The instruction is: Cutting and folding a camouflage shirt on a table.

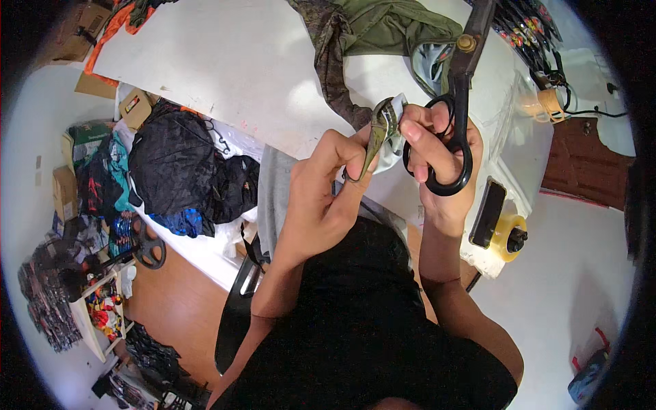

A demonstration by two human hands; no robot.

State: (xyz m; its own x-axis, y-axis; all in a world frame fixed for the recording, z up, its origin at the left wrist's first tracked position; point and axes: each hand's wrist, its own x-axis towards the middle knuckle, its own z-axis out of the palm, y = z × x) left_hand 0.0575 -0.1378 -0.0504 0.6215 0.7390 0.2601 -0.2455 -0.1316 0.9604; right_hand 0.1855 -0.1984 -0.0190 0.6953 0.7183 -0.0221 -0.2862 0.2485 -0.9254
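The left hand (331,184) is closed, with thumb and bent fingers pinching a narrow folded strip of olive-and-brown patterned cloth (376,140). This strip stands up above the fingers and curls at its upper end, and there a pale inner side is visible. The right hand (443,154) is just beside; its thumb and fingertips are closed near that curled end, but I cannot tell how firmly they press it. The same hand carries a pair of large black scissors with a brass-coloured pivot (464,72), fingers passing through the looped handles. The blades point away from the person, and their tips I cannot see.

Behind the hands, an olive-green garment with camouflage parts (393,29) lies on the wide white table (219,58). One camouflage length of it comes down close to the left hand; whether the strip is joined to it, I cannot tell.

On the table's right side, near the right forearm, there lies a black smartphone (488,213), and just beside it a round yellow object with a black piece on top (506,236). To the left of the person, below the table's edge, I see a heap of crumpled black cloth (179,160).
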